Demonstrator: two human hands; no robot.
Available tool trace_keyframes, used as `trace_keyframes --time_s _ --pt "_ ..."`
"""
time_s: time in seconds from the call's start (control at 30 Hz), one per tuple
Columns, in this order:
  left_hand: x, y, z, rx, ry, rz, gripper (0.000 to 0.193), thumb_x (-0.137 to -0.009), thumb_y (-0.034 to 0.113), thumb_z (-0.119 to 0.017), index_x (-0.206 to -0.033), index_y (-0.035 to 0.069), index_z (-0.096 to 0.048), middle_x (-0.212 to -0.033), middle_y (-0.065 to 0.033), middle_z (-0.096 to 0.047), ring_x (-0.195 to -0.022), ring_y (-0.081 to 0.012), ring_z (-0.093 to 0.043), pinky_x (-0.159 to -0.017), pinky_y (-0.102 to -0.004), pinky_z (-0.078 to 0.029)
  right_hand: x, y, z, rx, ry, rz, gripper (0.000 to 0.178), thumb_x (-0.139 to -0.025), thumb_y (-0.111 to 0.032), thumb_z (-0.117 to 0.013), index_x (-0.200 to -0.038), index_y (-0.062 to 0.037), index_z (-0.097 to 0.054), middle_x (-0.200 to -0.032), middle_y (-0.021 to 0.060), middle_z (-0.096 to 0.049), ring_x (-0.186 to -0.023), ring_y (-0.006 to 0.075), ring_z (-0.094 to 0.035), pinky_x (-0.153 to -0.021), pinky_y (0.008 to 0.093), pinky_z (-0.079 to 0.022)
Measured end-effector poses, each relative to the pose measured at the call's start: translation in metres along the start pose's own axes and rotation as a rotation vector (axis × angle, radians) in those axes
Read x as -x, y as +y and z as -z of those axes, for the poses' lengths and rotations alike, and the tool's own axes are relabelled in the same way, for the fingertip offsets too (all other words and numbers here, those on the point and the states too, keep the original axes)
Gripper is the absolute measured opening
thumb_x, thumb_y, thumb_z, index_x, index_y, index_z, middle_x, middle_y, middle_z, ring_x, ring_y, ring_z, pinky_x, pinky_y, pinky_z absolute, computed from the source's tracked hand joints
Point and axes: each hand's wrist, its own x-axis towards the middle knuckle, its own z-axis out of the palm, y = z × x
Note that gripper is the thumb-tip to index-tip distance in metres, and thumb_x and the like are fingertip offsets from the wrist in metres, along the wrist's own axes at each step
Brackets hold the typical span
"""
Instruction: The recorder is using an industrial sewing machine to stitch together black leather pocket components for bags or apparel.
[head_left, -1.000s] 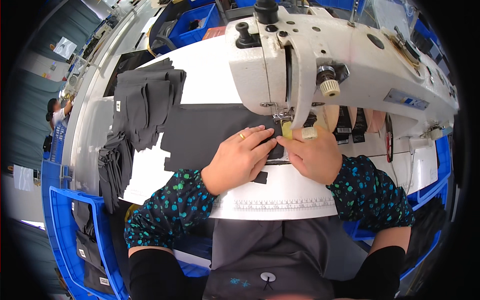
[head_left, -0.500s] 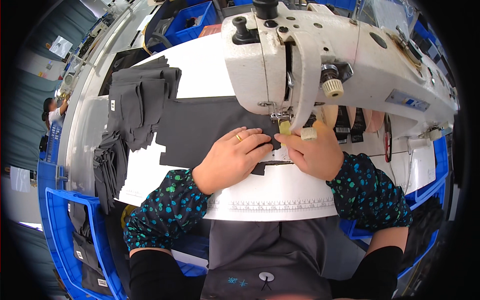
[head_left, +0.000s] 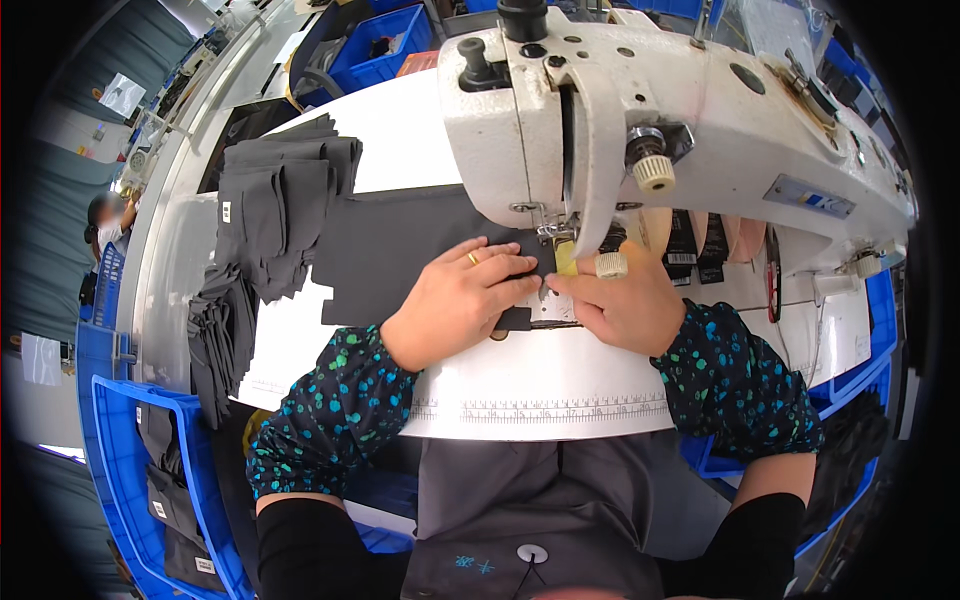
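A dark grey fabric piece point(head_left: 385, 245) lies flat on the white sewing table, its right end at the presser foot point(head_left: 553, 232) of a white sewing machine point(head_left: 520, 130). My left hand point(head_left: 450, 300), with a ring on one finger, rests on the fabric, fingers stretched out and slightly spread. Close to the foot, my right hand point(head_left: 630, 305) has its index finger extended toward the fabric's edge, thumb apart below it. Its other fingers are partly hidden behind a machine knob point(head_left: 611, 265). A yellow piece point(head_left: 566, 258) sits between that hand and the foot.
Stacked grey fabric pieces point(head_left: 270, 195) lie at the left, with more hanging over the table edge point(head_left: 215, 320). Scissors point(head_left: 773, 270) and black tags point(head_left: 682, 245) are on the right. A blue crate point(head_left: 150, 390) stands at lower left. A person point(head_left: 108, 220) is far left.
The grey fabric has slid a little away from me under the foot. My left hand has moved slightly away and to the left with it; my right hand stays nearly in place.
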Motion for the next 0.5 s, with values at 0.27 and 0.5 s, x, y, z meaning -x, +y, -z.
trace_keyframes --time_s 0.27,0.5 --pt "-0.016 -0.022 -0.006 -0.012 0.051 0.044 0.030 -0.073 0.000 -0.071 -0.100 0.010 -0.077 -0.106 -0.0026 -0.071 -0.102 -0.0255 -0.066 -0.096 -0.0397 -0.053 0.001 0.016 -0.019 0.087 0.047 -0.112 0.020 -0.079 -0.020 -0.072 -0.088 -0.0020 -0.072 -0.089 0.0127 -0.061 -0.086 0.0326 -0.059 -0.074 0.0448 -0.049" --pt "-0.020 -0.027 -0.005 -0.030 0.076 0.068 0.033 -0.072 -0.002 -0.070 -0.102 0.010 -0.078 -0.107 -0.0038 -0.071 -0.103 -0.0275 -0.066 -0.095 -0.0379 -0.053 -0.001 0.012 -0.014 0.103 0.034 -0.104 0.026 -0.080 -0.024 -0.074 -0.071 -0.0002 -0.067 -0.090 0.0121 -0.062 -0.090 0.0324 -0.059 -0.076 0.0439 -0.050"
